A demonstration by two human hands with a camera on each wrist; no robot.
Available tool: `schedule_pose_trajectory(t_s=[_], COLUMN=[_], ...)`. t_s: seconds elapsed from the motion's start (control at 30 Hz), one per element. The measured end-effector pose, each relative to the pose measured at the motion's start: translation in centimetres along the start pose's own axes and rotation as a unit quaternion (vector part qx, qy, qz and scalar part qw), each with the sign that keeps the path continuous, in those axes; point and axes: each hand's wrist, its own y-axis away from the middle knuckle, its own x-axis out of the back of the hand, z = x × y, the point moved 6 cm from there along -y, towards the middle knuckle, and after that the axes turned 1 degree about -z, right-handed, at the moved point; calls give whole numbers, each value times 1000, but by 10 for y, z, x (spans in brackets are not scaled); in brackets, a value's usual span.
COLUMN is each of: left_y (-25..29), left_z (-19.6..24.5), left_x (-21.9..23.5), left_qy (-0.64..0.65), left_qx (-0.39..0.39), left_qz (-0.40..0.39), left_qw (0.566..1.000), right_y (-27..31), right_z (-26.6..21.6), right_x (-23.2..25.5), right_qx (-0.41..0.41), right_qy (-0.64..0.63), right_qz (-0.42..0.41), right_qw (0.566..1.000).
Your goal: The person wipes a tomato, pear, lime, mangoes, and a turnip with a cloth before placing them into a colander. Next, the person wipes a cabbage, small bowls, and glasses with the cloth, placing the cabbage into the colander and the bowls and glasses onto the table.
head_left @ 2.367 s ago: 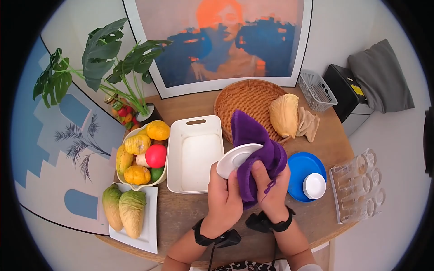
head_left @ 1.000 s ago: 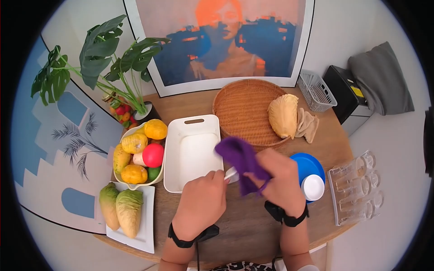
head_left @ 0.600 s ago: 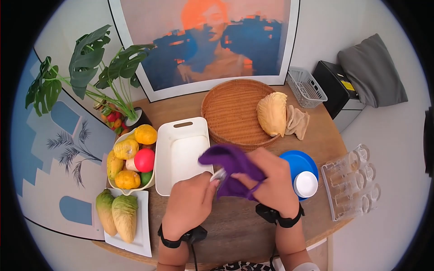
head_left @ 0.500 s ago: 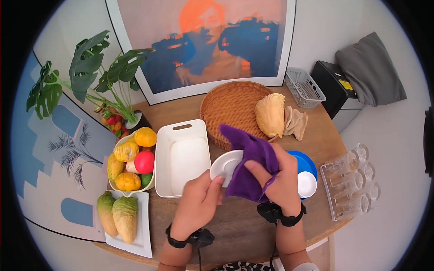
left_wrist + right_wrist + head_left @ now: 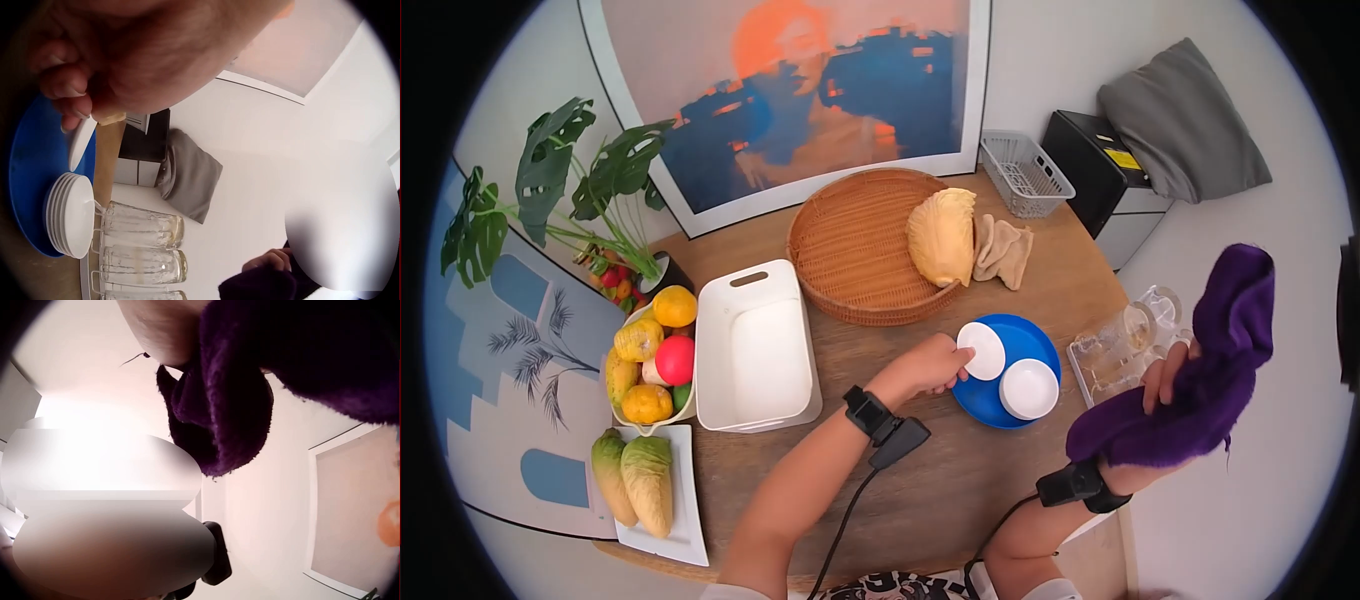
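My left hand [image 5: 928, 364] pinches the edge of a small white dish [image 5: 983, 349] over the blue plate [image 5: 972, 406]. On that plate stands a stack of several white dishes [image 5: 1030, 389], its layers plain in the left wrist view. There the held dish [image 5: 82, 145] is tilted on edge, close above the plate, apart from the stack. Out to the right, above the table edge, my right hand [image 5: 1166, 378] grips a fuzzy purple cloth [image 5: 1238, 365]. The cloth wraps over the palm and hides much of it, and its folds hang down in the right wrist view.
Clear glass mugs [image 5: 1130, 335] stand in a rack right of the plate, partly behind the cloth. A white bin [image 5: 758, 405] is at left-centre, a wicker tray [image 5: 840, 245] behind it. A fruit bowl [image 5: 687, 411] and a plate of cabbages [image 5: 686, 500] are at left.
The left hand has carried the dish rightward, out of the cloth and over the blue plate. The right hand has swung far right with the cloth. The head view has turned right.
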Motion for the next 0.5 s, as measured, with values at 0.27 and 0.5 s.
schedule_pose_trajectory(t_s=[0.27, 0.5], left_y=[-35, 2], left_z=[10, 52], left_x=[-11, -17], left_qy=[-79, -392], left_qx=[22, -149], left_qz=[10, 216], left_qw=[997, 882], right_y=[2, 5], right_z=[-15, -13], right_x=[10, -10], right_qx=[48, 91], right_qy=[88, 106], right_qz=[7, 50], right_qw=[995, 989])
